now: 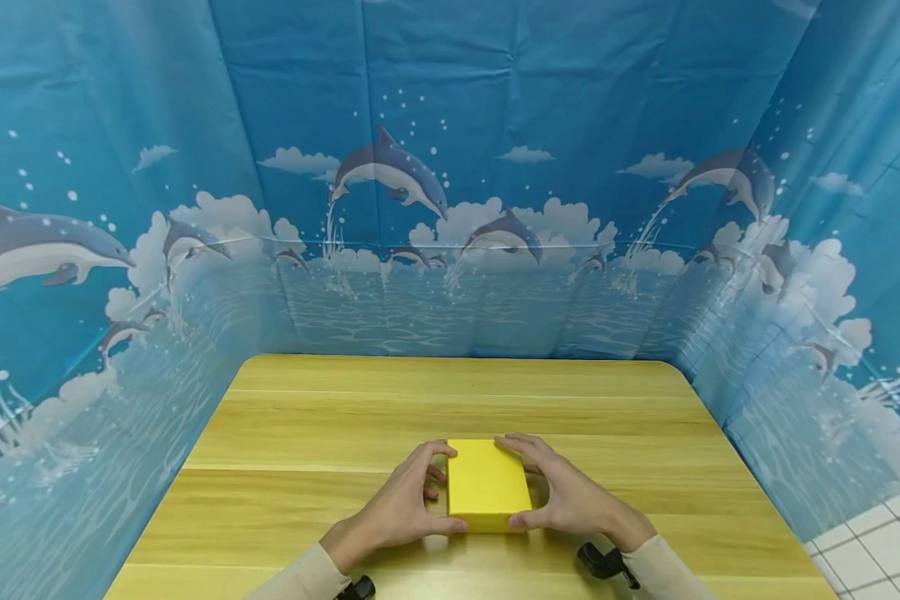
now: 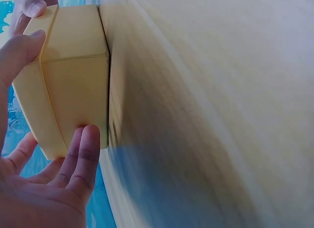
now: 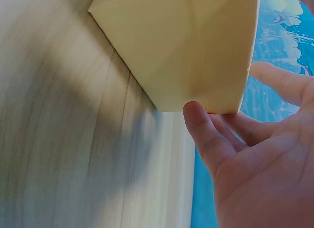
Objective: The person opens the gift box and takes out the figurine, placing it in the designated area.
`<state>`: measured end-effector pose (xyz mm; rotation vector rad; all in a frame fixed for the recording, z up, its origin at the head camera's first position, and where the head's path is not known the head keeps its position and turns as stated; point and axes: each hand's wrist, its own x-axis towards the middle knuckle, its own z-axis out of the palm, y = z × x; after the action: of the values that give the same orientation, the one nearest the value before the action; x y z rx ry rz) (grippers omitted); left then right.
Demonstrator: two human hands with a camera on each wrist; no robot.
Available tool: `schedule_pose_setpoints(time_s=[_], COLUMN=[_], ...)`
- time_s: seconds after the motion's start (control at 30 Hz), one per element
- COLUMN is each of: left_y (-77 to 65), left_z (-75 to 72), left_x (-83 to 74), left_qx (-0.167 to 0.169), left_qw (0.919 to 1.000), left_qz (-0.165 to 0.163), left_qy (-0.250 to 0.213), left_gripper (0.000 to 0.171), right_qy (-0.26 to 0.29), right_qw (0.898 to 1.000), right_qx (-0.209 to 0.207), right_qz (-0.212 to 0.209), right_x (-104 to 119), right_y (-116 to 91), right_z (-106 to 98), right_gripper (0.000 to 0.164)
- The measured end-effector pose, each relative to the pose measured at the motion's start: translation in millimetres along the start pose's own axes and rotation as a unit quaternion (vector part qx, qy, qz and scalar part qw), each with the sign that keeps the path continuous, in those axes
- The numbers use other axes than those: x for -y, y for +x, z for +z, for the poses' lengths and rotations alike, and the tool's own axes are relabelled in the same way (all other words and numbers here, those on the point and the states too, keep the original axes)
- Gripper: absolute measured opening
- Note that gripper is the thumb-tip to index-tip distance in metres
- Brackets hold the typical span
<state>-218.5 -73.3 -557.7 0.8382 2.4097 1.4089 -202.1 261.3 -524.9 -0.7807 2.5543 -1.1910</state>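
Observation:
A yellow box (image 1: 487, 479) lies flat on the wooden table near the front middle, between both hands. In the left wrist view, a lid-like band (image 2: 37, 85) runs along its upper part. My left hand (image 1: 401, 496) holds its left side, thumb at the near corner, index finger at the far one; two other fingertips (image 2: 91, 134) touch the side wall. On the right side, my right hand (image 1: 566, 492) grips it with the thumb at the near edge and fingers toward the far corner. In the right wrist view, one fingertip (image 3: 194, 110) meets the box's wall.
The wooden table (image 1: 450, 400) has rounded far corners. A blue curtain (image 1: 450, 308) printed with dolphins hangs behind it and at both sides. White floor tiles (image 1: 877, 542) show at the lower right. Black wrist mounts (image 1: 603, 562) sit under the sleeves.

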Motion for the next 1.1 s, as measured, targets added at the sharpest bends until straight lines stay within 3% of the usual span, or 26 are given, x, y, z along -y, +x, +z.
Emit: schedule_pose_setpoints(time_s=[0.73,1.1], left_y=[-0.8,-2.3], left_z=[-4.1,-12.3], left_x=[-8.4,-18.2], left_qx=[-0.020,-0.036], left_qw=[0.9997,0.9989], left_qz=[0.011,0.028], left_qy=[0.013,0.013], left_gripper=[0.101,0.099], right_qy=[-0.018,-0.038], right_qw=[1.000,0.997], right_qx=[-0.011,-0.056], right_qz=[-0.001,-0.027], right_x=[7.4,18.1], right_y=[-1.2,0.3], right_z=[-7.7,-12.1], right_gripper=[0.103,0.101])
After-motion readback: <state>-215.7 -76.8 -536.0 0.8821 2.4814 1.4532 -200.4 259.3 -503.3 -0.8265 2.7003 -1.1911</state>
